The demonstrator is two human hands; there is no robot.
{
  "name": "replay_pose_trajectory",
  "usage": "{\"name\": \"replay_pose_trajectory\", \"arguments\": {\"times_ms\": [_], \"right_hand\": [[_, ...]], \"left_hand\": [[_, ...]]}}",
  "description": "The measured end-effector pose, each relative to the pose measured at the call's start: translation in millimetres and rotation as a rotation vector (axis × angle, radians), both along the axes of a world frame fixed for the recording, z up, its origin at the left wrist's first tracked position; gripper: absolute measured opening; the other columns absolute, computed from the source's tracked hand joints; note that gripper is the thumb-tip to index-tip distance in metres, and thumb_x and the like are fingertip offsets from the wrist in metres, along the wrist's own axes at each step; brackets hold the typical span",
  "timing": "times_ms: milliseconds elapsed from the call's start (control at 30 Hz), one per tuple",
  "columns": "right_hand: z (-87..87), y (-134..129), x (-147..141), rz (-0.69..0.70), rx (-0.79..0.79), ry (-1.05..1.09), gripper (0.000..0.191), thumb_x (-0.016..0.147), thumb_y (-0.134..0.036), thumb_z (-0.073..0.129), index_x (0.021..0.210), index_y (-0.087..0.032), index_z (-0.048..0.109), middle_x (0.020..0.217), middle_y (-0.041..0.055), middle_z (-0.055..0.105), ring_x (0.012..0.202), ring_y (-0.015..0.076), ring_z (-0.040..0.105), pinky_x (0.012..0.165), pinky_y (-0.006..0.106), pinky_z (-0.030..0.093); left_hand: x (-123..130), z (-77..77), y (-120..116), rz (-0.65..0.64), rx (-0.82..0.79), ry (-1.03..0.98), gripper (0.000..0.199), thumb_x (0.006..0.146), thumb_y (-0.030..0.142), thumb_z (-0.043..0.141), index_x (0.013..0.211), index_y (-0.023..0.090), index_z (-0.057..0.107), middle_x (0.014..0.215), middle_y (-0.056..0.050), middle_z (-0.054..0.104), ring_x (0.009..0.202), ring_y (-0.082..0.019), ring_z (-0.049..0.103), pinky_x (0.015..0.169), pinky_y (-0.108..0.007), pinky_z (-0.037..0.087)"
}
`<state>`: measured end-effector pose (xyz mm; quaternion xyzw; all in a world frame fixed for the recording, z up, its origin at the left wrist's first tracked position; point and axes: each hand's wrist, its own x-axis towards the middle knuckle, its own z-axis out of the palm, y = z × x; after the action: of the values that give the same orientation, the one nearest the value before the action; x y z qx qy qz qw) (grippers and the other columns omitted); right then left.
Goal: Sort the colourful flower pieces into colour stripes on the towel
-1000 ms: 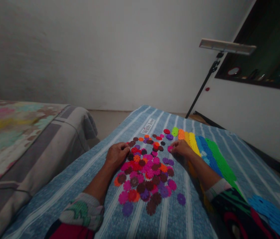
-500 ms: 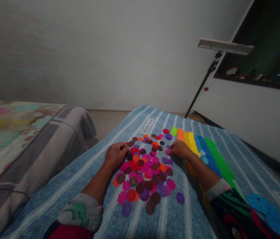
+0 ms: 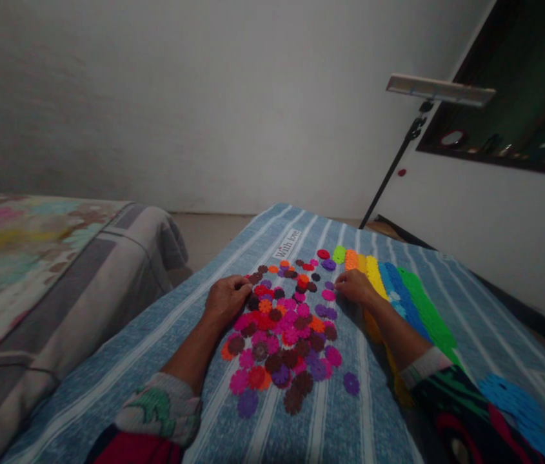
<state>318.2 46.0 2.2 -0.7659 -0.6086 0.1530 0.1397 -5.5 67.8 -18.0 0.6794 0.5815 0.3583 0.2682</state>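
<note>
Many small flower-shaped crocheted-looking pieces (image 3: 290,319) in pink, red, orange, brown and purple lie loosely on a blue striped cloth (image 3: 195,361). At the pile's upper left edge rests my left hand (image 3: 227,299), its fingers curled together; anything between them is hidden. My right hand (image 3: 355,286) is on the opposite side, fingers drawn together, the tips beside a small purple flower (image 3: 329,285). Just below those fingertips a pink flower (image 3: 329,295) lies flat. Whether the right fingertips pinch anything I cannot make out.
Right of the pile run rows of overlapping pieces: orange (image 3: 351,260), yellow (image 3: 375,278), blue (image 3: 410,306) and green (image 3: 427,312). A light blue heap (image 3: 514,406) lies near the right sleeve. A lamp on a stand (image 3: 439,89) rises behind; a covered bed (image 3: 83,283) stands left.
My right hand has shifted slightly up and to the right, leaving the pink flower by its fingertips in fuller view. My left hand has hardly moved.
</note>
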Motion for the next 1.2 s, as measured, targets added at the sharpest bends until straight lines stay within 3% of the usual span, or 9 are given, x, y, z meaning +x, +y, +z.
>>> {"name": "replay_pose_trajectory", "arguments": {"times_ms": [200,333,633,867,1200], "right_hand": [[5.1,0,-19,0.105,0.032,0.033,0.01,0.077,-0.021,0.068,0.074,-0.02,0.078,0.068,0.001,0.07,0.072,0.0145,0.064,0.06,0.023,0.039],[6.2,-1,-34,0.166,0.027,0.051,0.013,0.076,-0.019,0.066,0.068,-0.021,0.076,0.06,0.0004,0.065,0.065,0.0141,0.06,0.059,0.024,0.037],[6.3,3,-49,0.192,-0.02,0.109,0.006,0.075,-0.018,0.068,0.072,-0.018,0.073,0.055,-0.001,0.058,0.057,0.0116,0.055,0.055,0.023,0.035],[11.2,-13,-55,0.28,-0.171,0.175,0.005,0.073,-0.017,0.068,0.071,-0.017,0.073,0.05,-0.003,0.058,0.05,0.0108,0.055,0.053,0.022,0.039],[11.0,-39,-53,0.342,-0.207,0.06,0.017,0.055,-0.011,0.077,0.068,-0.02,0.071,0.061,-0.0038,0.062,0.063,0.0123,0.056,0.057,0.024,0.035]], "left_hand": [[0,0.3,0,-0.004,0.004,0.016,0.024,0.069,0.036,0.052,0.064,0.02,0.069,0.066,0.0,0.07,0.07,-0.019,0.063,0.07,-0.029,0.044],[0,-1.9,1,0.0,0.0,0.028,0.025,0.069,0.037,0.051,0.065,0.02,0.069,0.066,-0.001,0.069,0.069,-0.019,0.062,0.069,-0.029,0.043],[1,0.3,-1,0.013,-0.007,0.019,0.025,0.068,0.037,0.052,0.065,0.02,0.07,0.067,-0.001,0.071,0.069,-0.019,0.062,0.068,-0.029,0.043],[1,-0.9,0,0.016,-0.001,0.012,0.023,0.068,0.036,0.053,0.065,0.021,0.07,0.067,0.0,0.072,0.07,-0.019,0.062,0.068,-0.028,0.043],[1,-1.6,1,-0.001,0.006,0.015,0.024,0.069,0.037,0.053,0.064,0.02,0.069,0.065,-0.001,0.07,0.069,-0.019,0.062,0.067,-0.028,0.042]]}}
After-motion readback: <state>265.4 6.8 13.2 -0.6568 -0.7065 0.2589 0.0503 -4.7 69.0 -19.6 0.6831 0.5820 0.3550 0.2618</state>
